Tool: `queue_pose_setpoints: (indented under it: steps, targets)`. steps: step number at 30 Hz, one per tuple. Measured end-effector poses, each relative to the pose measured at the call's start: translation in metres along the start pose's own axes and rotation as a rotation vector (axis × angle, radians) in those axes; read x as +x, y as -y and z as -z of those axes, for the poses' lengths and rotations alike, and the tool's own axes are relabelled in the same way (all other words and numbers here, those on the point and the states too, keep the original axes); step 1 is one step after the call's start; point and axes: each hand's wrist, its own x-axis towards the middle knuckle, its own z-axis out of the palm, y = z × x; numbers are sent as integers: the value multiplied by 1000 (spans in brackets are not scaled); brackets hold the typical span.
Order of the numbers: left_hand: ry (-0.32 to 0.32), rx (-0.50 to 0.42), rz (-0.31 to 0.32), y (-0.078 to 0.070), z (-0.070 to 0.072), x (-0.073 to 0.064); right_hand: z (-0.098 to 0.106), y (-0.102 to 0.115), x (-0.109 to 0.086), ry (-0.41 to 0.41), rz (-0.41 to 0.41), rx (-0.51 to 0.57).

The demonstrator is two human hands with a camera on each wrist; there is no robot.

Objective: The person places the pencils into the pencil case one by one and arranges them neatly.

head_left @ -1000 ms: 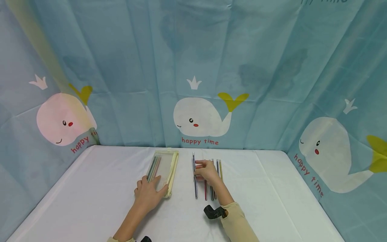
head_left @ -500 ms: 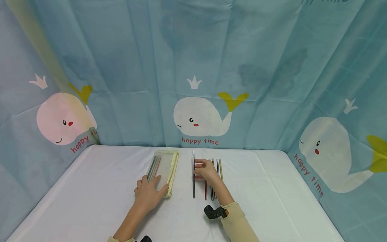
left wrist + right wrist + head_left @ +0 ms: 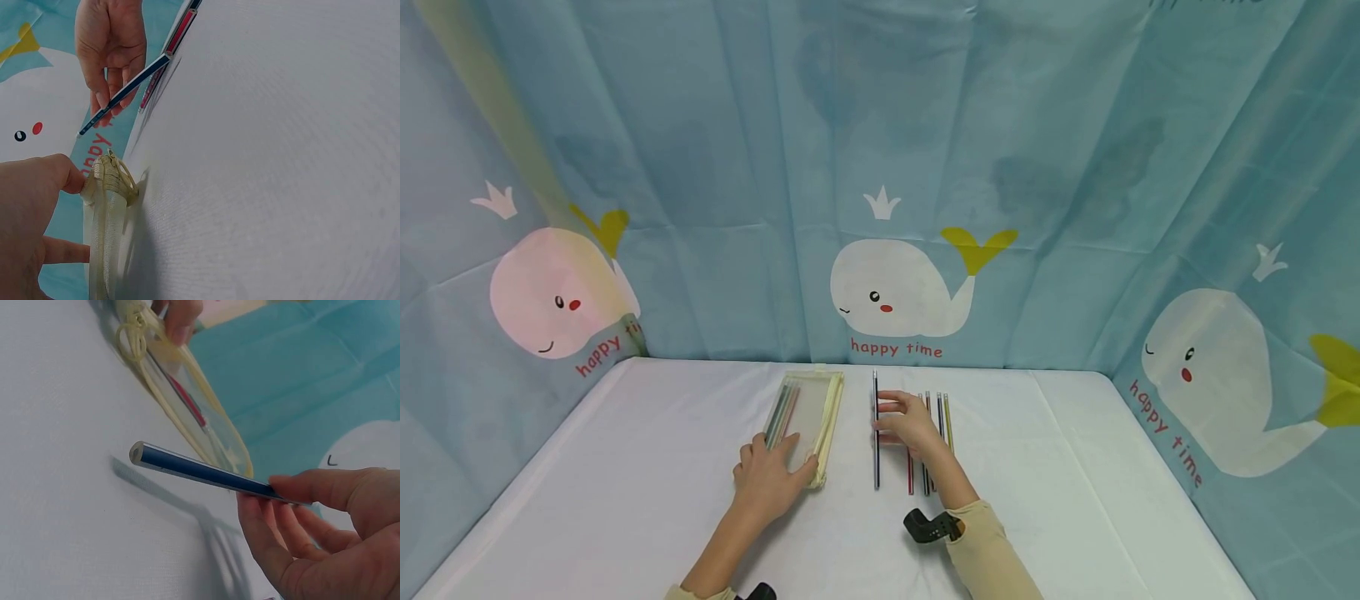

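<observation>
Head view, right hand [image 3: 910, 423]: thumb and fingertips clamped on a dark blue pencil [image 3: 876, 467], which lies along the hand's left side.
Head view, loose pencils [image 3: 939, 408]: in a row under and to the right of that hand, a red one [image 3: 911, 479] and a yellow one [image 3: 948, 412] among them; hand and forearm hide part of the row.
Head view, left hand [image 3: 771, 483]: fingers spread apart, resting on the near end of a clear pouch [image 3: 811, 408] with yellow edging.
Head view, pouched pencils [image 3: 784, 408]: just beyond the left fingers, inside the pouch.
Head view, white cloth [image 3: 1075, 500]: beneath both hands.
Left wrist, pouch end: left thumb touching it beside the zip [image 3: 112, 175].
Left wrist, dark blue pencil: aslant in the right hand, beyond the left thumb, apart from the pouch.
Right wrist, grip: thumb opposite fingers, pencil between; its flat end juts away from the hand, above the cloth.
Right wrist, pouch: beyond the pencil, left fingers at its edge.
</observation>
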Motion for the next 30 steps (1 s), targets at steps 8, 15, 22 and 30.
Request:
queue_pose_setpoints:
  steps: [8,15,22,30]
  targets:
    - [-6,6,-2,-1,1,0,-3,-3,2,-3,7,-9]
    - [4,9,0,0,1,1,-6,-4,3,6,24,18]
    - [10,5,9,0,1,1,-13,-6,1,20,36,15]
    - [4,10,10,-1,0,2,-19,-9,2,30,54,29]
